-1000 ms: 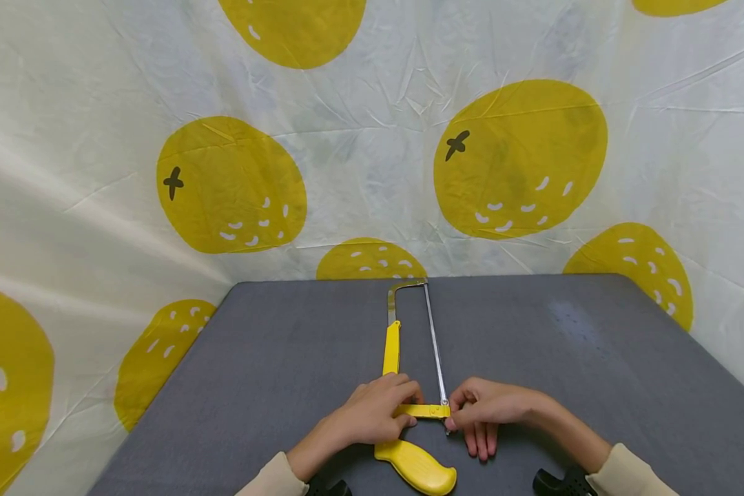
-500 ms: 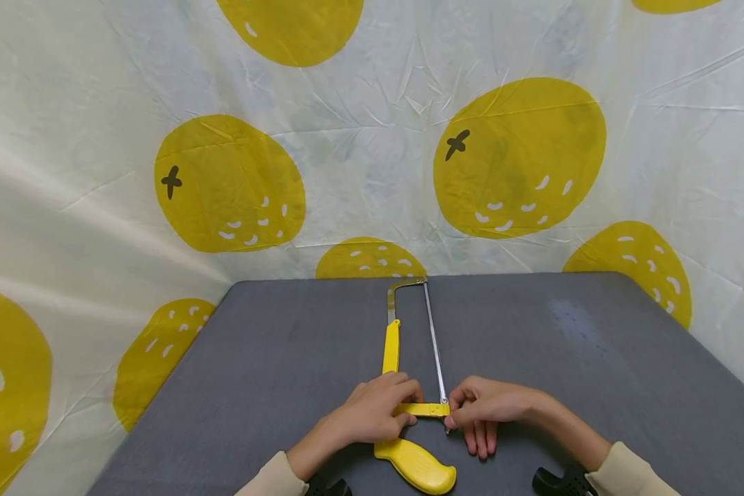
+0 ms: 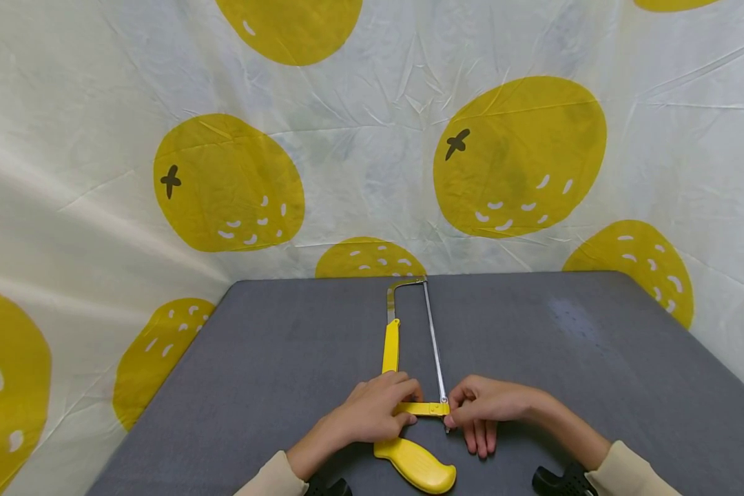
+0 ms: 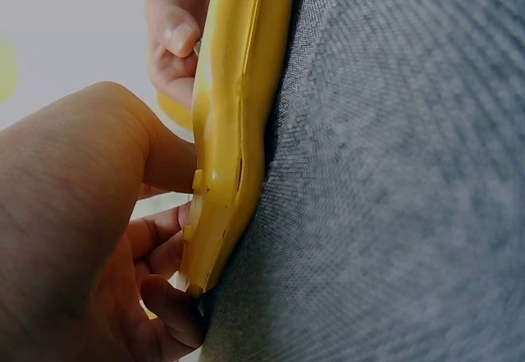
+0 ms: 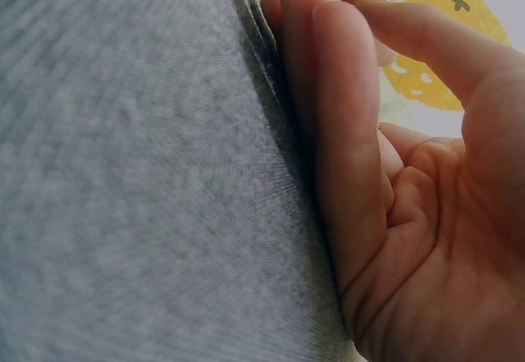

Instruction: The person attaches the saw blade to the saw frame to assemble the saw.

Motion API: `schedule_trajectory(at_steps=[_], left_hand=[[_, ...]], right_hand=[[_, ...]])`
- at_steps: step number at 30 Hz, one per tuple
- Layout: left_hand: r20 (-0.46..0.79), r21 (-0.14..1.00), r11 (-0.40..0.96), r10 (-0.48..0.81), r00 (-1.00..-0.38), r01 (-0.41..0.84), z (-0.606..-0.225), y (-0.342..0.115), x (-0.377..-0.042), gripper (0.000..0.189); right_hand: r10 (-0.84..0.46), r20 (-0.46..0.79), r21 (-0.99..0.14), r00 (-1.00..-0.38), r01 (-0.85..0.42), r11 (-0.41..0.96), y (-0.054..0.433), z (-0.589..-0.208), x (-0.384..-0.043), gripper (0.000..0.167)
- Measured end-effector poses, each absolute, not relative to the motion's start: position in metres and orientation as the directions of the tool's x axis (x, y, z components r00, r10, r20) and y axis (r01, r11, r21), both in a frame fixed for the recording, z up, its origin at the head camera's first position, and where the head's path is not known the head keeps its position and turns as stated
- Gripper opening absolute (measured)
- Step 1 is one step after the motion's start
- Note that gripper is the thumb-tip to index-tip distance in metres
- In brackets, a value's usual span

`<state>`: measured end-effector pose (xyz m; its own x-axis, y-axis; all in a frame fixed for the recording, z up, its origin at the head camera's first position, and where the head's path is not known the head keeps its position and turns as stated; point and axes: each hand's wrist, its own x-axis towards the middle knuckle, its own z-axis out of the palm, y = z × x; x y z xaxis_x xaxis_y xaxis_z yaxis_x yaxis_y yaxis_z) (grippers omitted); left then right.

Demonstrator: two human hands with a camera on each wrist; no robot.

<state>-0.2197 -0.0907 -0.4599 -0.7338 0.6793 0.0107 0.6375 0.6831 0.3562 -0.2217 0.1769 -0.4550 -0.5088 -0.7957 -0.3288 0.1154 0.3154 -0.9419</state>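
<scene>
A hacksaw [image 3: 391,344] with a yellow frame lies flat on the grey table, its far end near the back edge. Its silver blade [image 3: 435,344] runs along the right side, and the yellow handle [image 3: 417,467] points toward me. My left hand [image 3: 375,410] holds the frame just beyond the handle, fingers and thumb bent around the yellow crosspiece [image 3: 430,410]. At the crosspiece's right end, my right hand [image 3: 490,403] pinches the small metal tension fitting [image 3: 448,430] with thumb and forefinger, mostly hiding it. In the right wrist view, its other fingers [image 5: 349,107] rest along the table.
The grey cloth-covered table [image 3: 297,344] spreads around the saw, with a pale smudge [image 3: 573,320] at right. A white curtain [image 3: 372,172] printed with yellow fruit hangs behind and beside it. Black wrist mounts [image 3: 561,481] sit under both forearms.
</scene>
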Motion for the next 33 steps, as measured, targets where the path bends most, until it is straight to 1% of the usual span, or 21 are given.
schedule_trajectory(at_steps=[10,28,33], left_hand=[[0.005,0.359,0.686,0.677,-0.736,0.633,-0.4607,-0.0905,-0.2199,0.016],[0.021,0.352,0.677,0.685,-0.729,0.646,-0.4615,-0.0905,-0.2187,0.015],[0.019,0.355,0.679,0.682,-0.731,0.643,-0.4614,-0.0902,-0.2188,0.015]], right_hand=[[-0.802,-0.320,-0.945,-0.504,0.108,0.308,0.1772,-0.4557,-0.2216,0.028],[-0.814,-0.309,-0.949,-0.491,0.105,0.298,0.1777,-0.4559,-0.2220,0.038],[-0.811,-0.317,-0.946,-0.492,0.108,0.304,0.1779,-0.4542,-0.2209,0.035]])
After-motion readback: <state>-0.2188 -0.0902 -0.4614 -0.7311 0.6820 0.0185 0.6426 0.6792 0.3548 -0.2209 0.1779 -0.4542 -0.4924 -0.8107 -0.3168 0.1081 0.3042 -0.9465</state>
